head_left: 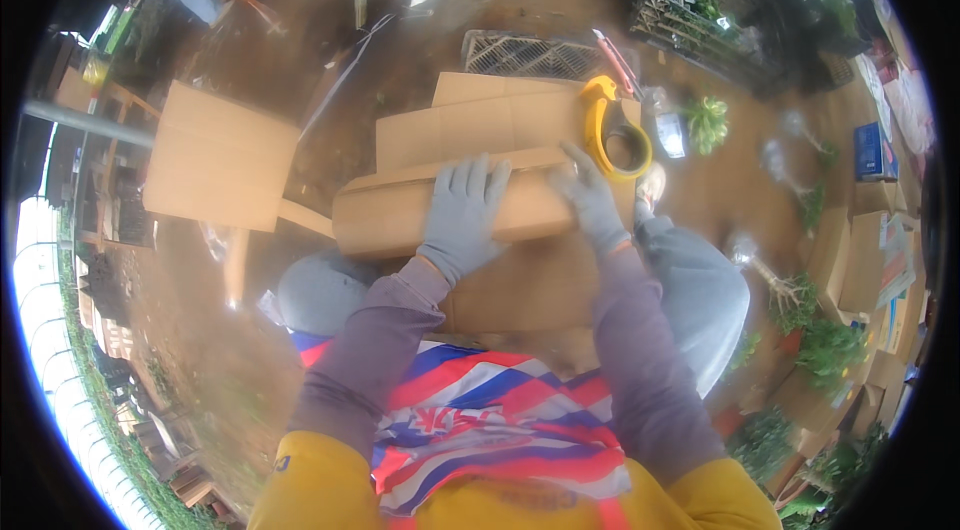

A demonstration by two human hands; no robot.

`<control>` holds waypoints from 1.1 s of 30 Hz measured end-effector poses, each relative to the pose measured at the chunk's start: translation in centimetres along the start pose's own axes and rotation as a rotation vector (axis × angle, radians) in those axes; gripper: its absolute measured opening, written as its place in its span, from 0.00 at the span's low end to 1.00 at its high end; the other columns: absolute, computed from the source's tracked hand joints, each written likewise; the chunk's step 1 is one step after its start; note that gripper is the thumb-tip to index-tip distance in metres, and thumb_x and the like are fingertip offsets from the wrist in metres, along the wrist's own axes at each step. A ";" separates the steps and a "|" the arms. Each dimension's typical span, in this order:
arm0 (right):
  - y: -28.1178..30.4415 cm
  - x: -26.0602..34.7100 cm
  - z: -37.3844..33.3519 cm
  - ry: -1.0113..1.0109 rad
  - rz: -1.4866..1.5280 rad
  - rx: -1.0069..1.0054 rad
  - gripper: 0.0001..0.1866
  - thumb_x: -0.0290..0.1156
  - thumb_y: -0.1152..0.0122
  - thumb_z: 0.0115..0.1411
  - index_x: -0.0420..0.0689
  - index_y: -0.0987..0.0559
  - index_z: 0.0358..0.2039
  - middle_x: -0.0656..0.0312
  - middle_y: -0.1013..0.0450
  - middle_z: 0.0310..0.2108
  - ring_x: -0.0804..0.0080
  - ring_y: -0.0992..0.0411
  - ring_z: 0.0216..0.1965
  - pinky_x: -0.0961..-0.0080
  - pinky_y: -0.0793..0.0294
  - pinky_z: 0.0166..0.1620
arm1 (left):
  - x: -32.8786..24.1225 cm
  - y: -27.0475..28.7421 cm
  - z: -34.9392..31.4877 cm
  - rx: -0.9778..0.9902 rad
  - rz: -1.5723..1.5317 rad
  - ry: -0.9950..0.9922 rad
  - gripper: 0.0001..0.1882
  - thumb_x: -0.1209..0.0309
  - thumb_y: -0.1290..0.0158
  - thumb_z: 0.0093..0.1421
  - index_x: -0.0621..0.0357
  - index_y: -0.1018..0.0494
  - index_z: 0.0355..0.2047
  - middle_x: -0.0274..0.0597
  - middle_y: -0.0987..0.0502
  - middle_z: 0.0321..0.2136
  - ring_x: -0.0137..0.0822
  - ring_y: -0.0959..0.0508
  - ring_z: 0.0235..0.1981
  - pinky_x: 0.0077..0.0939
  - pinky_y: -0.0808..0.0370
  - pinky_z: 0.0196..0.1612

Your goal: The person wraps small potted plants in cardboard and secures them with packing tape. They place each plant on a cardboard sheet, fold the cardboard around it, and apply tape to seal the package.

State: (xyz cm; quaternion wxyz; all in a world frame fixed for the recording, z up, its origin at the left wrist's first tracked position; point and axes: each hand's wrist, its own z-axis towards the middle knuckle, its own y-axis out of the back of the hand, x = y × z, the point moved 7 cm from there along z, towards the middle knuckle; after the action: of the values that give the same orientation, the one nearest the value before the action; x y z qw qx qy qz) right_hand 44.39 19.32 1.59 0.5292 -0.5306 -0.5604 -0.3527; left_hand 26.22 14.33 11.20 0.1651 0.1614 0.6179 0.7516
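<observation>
A folded piece of brown cardboard lies crosswise before me, on top of more cardboard between my knees. My left hand, in a grey glove, rests flat on its upper face with the fingers spread. At the right end of the same piece, my right hand, also gloved in grey, touches the cardboard with fingers stretched and apart; some blur softens it. Just beyond the right hand, a yellow tape dispenser lies on the flat cardboard sheets. The undersides of the folded piece are hidden.
A red-handled utility knife lies past the dispenser, by a black plastic crate. Another cardboard panel stands at left. Black crates with plants are far right. Bagged plants and cardboard boxes line the right side.
</observation>
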 end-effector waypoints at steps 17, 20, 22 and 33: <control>0.3 1.1 0.7 -0.055 -0.098 -0.185 0.37 0.37 0.29 0.59 0.33 0.34 0.62 0.48 0.32 0.60 0.64 0.34 0.60 0.70 0.31 0.59 | 2.7 -1.6 8.0 -0.004 -0.038 0.140 0.10 0.62 0.47 0.61 0.50 0.22 0.26 0.42 0.23 0.27 0.45 0.21 0.30 0.44 0.26 0.33; 0.1 0.9 0.8 -0.050 -0.104 -0.132 0.37 0.37 0.31 0.59 0.38 0.35 0.65 0.50 0.37 0.63 0.66 0.38 0.64 0.72 0.35 0.62 | 3.6 -2.7 8.1 0.092 -0.058 0.286 0.12 0.57 0.43 0.60 0.51 0.21 0.29 0.37 0.22 0.31 0.40 0.21 0.36 0.38 0.27 0.38; 0.2 0.6 0.8 -0.067 -0.086 -0.128 0.36 0.36 0.31 0.60 0.39 0.34 0.65 0.50 0.37 0.63 0.66 0.38 0.64 0.72 0.35 0.62 | 3.8 -2.7 8.3 0.067 -0.020 0.308 0.12 0.57 0.43 0.60 0.50 0.21 0.29 0.36 0.22 0.31 0.40 0.21 0.35 0.38 0.27 0.38; 0.5 -1.1 1.3 -0.122 -0.111 -0.112 0.36 0.36 0.32 0.62 0.32 0.36 0.64 0.49 0.34 0.61 0.65 0.34 0.60 0.71 0.31 0.60 | 5.3 -2.5 9.3 -0.115 -0.114 0.358 0.11 0.59 0.39 0.54 0.51 0.21 0.24 0.39 0.23 0.28 0.42 0.22 0.33 0.41 0.28 0.37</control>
State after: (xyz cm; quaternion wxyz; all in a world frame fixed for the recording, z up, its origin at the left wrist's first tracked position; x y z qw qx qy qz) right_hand 44.44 20.40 0.16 0.4433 -0.5479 -0.5996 -0.3793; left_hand 25.74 25.32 10.69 0.1039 -0.0196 0.6014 0.7919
